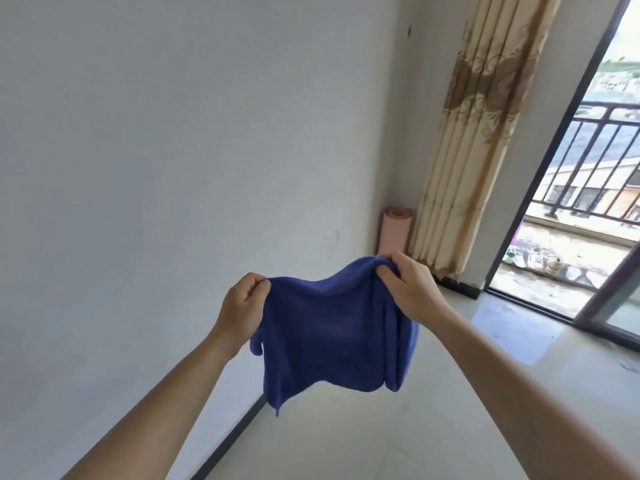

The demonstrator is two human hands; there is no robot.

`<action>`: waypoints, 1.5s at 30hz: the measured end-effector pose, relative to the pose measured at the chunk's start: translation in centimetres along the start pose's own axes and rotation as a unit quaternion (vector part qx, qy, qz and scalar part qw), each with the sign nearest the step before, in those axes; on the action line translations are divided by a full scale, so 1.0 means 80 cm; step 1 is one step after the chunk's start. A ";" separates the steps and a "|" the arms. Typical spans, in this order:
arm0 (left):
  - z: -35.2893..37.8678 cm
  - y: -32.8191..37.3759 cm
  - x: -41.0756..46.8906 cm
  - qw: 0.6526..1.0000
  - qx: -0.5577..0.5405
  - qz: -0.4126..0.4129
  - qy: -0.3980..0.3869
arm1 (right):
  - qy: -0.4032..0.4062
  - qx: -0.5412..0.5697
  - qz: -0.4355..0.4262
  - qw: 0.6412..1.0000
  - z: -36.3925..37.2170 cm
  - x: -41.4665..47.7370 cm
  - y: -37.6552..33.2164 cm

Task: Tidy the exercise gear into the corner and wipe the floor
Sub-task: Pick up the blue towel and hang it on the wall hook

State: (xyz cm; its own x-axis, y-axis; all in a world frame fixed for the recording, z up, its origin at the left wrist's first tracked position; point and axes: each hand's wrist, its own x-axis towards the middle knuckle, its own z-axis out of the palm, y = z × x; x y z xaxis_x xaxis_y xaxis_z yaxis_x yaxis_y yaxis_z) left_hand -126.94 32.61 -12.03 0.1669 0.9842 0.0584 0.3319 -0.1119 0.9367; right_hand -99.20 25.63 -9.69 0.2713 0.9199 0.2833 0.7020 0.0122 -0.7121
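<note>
Left hand: the left hand [244, 299] pinches the top left edge of the blue cloth [332, 337], fingers curled.
Right hand: the right hand [410, 282] grips the top right edge, bunched.
Cloth: one, hanging mid-frame off the floor [433, 410].
Mat: one rolled pink mat [396, 232], upright in the corner beside the curtain [474, 133].
Open room: bare tile at lower right, up to the door track.
Edges: dark skirting [239, 434] along the wall's foot.

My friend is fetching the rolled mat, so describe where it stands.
Look to the balcony door on the right, then the long beige curtain beside it. In the wall corner just left of the curtain stands the rolled mat, upright: a pale pink cylinder, unlike the patterned fabric.
</note>
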 end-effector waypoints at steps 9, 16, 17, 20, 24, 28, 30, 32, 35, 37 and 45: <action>0.164 0.027 0.228 0.980 -0.018 0.028 -0.197 | 0.000 -0.069 -0.051 0.996 -0.019 0.230 0.113; 0.308 0.103 0.431 0.936 0.032 0.182 -0.300 | 0.020 -0.014 -0.036 0.999 -0.099 0.405 0.162; 0.330 0.114 0.457 0.931 0.009 0.176 -0.320 | 0.021 -0.013 -0.031 0.999 -0.113 0.425 0.172; 0.391 0.141 0.528 0.928 -0.030 0.146 -0.342 | 0.026 -0.029 -0.003 0.999 -0.152 0.480 0.219; 0.468 0.169 0.609 0.926 -0.072 0.160 -0.335 | 0.068 -0.047 0.026 0.996 -0.188 0.555 0.300; 0.543 0.196 0.697 0.936 -0.048 0.142 -0.317 | 0.082 -0.113 0.020 0.990 -0.210 0.642 0.392; 0.578 0.211 0.746 0.935 -0.012 0.131 -0.329 | 0.055 -0.144 -0.009 0.988 -0.224 0.693 0.434; 0.605 0.234 0.792 0.934 -0.008 0.110 -0.340 | 0.027 -0.157 -0.023 0.987 -0.241 0.749 0.468; 0.638 0.273 0.861 0.949 -0.005 0.108 -0.296 | -0.018 -0.134 -0.011 0.991 -0.265 0.835 0.513; 0.658 0.292 0.907 0.970 0.015 0.120 -0.210 | -0.029 -0.081 0.001 0.996 -0.275 0.893 0.535; 0.668 0.354 1.078 0.980 0.044 0.173 -0.082 | -0.021 0.048 -0.082 0.995 -0.295 1.132 0.547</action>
State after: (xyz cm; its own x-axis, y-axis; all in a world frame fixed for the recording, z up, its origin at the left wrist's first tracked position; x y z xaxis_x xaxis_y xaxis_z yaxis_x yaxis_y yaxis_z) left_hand -53.55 107.00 1.06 0.4282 0.8507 0.3049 0.3070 -0.4543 0.8363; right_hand -28.37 100.19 0.00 0.1294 0.9177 0.3755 0.6682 0.1991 -0.7168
